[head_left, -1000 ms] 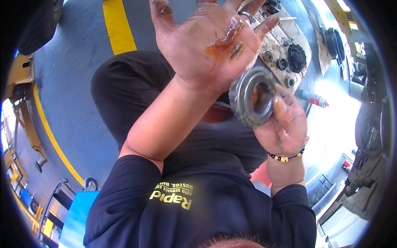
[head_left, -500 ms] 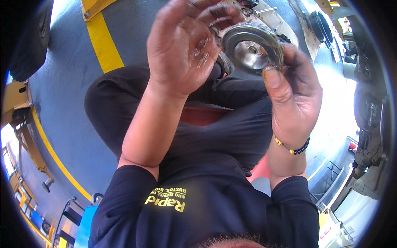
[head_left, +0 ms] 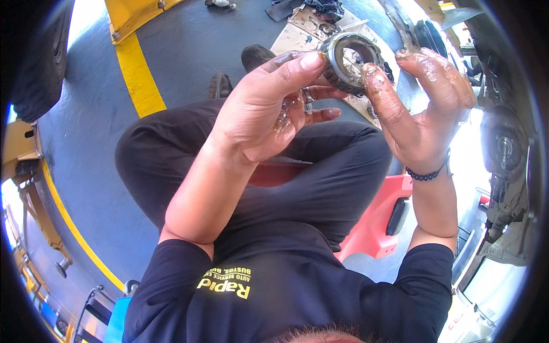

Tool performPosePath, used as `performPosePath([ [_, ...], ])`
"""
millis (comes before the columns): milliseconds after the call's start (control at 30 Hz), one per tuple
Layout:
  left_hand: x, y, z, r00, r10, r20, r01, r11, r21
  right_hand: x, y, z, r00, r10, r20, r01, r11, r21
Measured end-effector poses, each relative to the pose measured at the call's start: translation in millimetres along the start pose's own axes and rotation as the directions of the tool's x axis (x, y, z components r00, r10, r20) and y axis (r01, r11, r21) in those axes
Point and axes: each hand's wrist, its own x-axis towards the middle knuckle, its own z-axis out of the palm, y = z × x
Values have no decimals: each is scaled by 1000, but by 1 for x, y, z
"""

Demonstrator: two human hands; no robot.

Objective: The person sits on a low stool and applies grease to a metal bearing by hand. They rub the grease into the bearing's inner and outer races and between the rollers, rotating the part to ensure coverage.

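A greasy metal ring, which looks like a roller bearing (head_left: pixel 337 74), is held up in front of me above my crossed legs. My left hand (head_left: pixel 260 108) grips its left side between thumb and fingers, with clear brownish grease smeared on the palm. At the bearing's right edge is the thumb of my right hand (head_left: pixel 420 111), seemingly touching it. The other right fingers are spread away from the ring, coated in grease.
Beyond the bearing, a stained pale sheet (head_left: pixel 294 37) lies on the floor with a dark crumpled bundle (head_left: pixel 325 8) on it. A red plastic seat or creeper (head_left: pixel 372 228) is beneath me. Yellow lift parts (head_left: pixel 134 17) and a tyre (head_left: pixel 40 63) stand left; vehicle parts (head_left: pixel 503 143) are right.
The bearing has passed from my right fingers into my left hand's grip. My right fingers have opened away from it, and more grease shows on them. The ring is turned differently.
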Motion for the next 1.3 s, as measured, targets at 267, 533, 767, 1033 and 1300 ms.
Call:
performPosePath([
  [267,1,-3,-3,998,1,-58,2,999,52,6,25,-6,972,-233,28,233,972,-5],
  [533,3,-8,11,950,281,-134,-257,951,168,11,11,-3,992,-9,124,4,999,39],
  [767,8,-14,5,907,382,-177,-352,919,179,23,-23,9,904,311,294,-401,857,324],
  [1033,19,-26,-1,864,471,-181,-436,877,201,16,-46,31,682,566,463,-698,312,645],
  [1300,23,-32,-14,872,420,-251,-382,905,187,14,-30,29,522,467,714,-659,-310,685],
])
